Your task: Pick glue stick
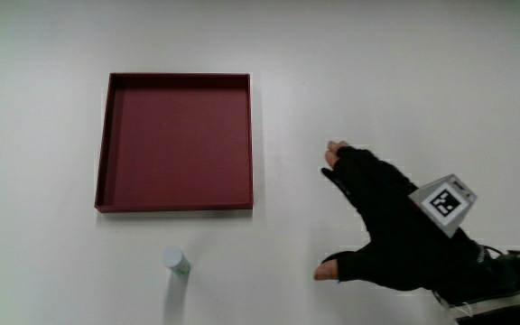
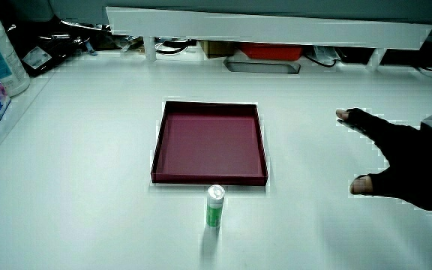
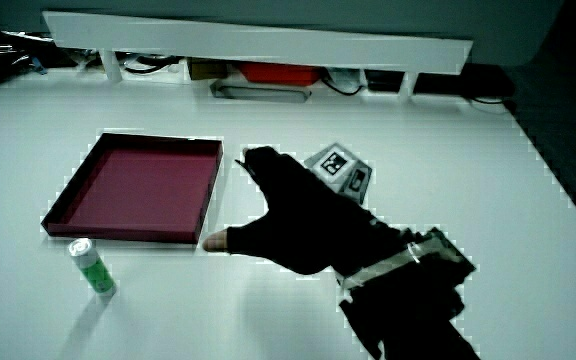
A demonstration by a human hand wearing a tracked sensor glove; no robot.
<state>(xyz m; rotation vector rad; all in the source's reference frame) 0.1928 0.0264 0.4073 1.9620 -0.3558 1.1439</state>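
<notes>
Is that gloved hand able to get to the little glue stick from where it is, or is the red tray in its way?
Probably yes. The hand is open beside the tray, and the glue stick stands upright just nearer the person than the tray. Only bare table lies between hand and stick.

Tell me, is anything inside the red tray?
No, the red tray holds nothing; its whole floor shows. The glue stick stands outside it, nearer the person. The hand hovers beside it, fingers spread.

Glue stick (image 1: pixel 176 263) just beside tray (image 1: pixel 104 162)
</notes>
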